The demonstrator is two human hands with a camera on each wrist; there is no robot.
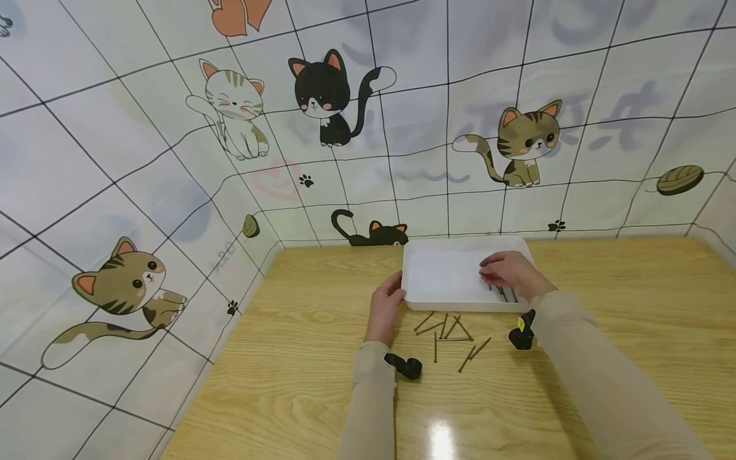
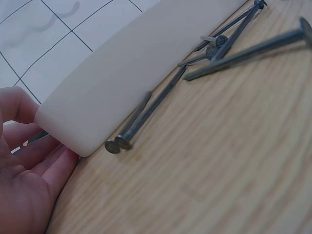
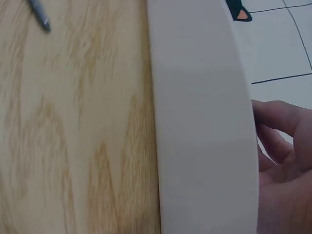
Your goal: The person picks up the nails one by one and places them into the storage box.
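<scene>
A shallow white tray (image 1: pixel 443 271) stands on the wooden table. My left hand (image 1: pixel 385 310) holds its near left corner, thumb at the front and fingers along the side; the left wrist view shows the thumb by the rim. Over the right part of the tray, my right hand (image 1: pixel 512 271) reaches in with fingers bent downward. Several nails (image 1: pixel 502 294) lie in the tray below and beside that hand. In the right wrist view, the tray's wall (image 3: pixel 204 126) hides the fingertips, so I cannot tell whether they pinch a nail.
In front of the tray, several loose nails (image 1: pixel 456 338) lie scattered on the table (image 1: pixel 299 383), some crossing. Two of them (image 2: pixel 141 114) lie right by the tray's front wall. A tiled-pattern wall covering (image 1: pixel 425 128) with cartoon cats rises behind and at the left.
</scene>
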